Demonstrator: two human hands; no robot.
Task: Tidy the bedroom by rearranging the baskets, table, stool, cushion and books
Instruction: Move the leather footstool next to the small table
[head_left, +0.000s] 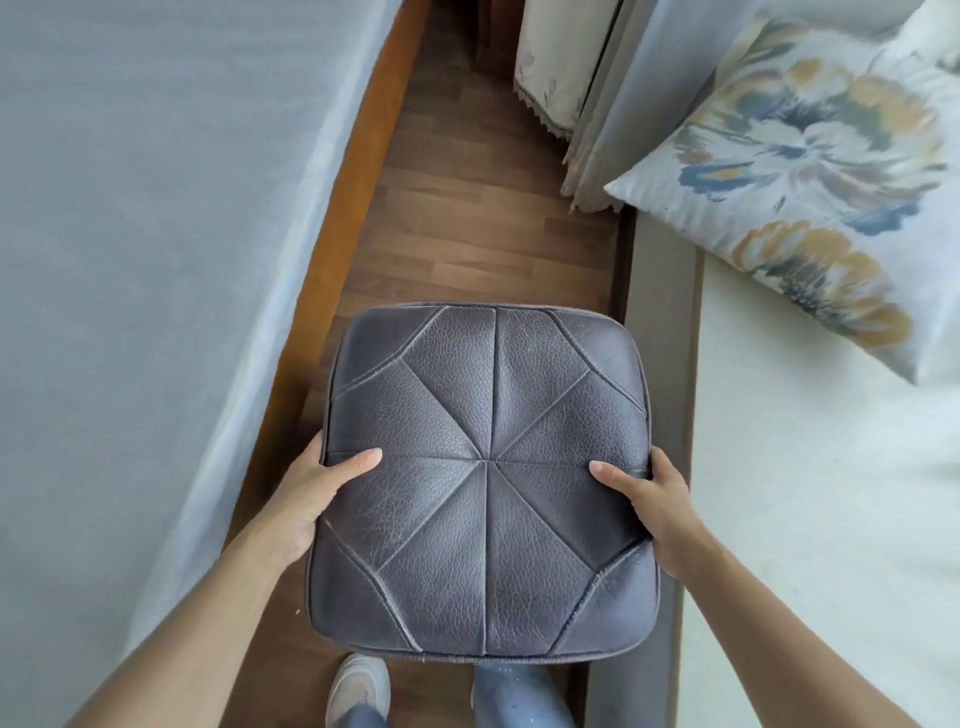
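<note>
Thumbs (361, 460) are pressing its top, the other fingers curling under its edges: the left hand (311, 493) and right hand (652, 509) are gripping the square dark-grey stitched-leather stool (488, 415) by its sides, over the brown wooden floor (467, 218) between the grey-sheeted bed (156, 208) and the cream bench's (805, 493) left edge.

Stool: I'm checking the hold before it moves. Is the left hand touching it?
Touching. The head view shows the left hand gripping the left edge of the stool, with its thumb lying on the top.
</note>
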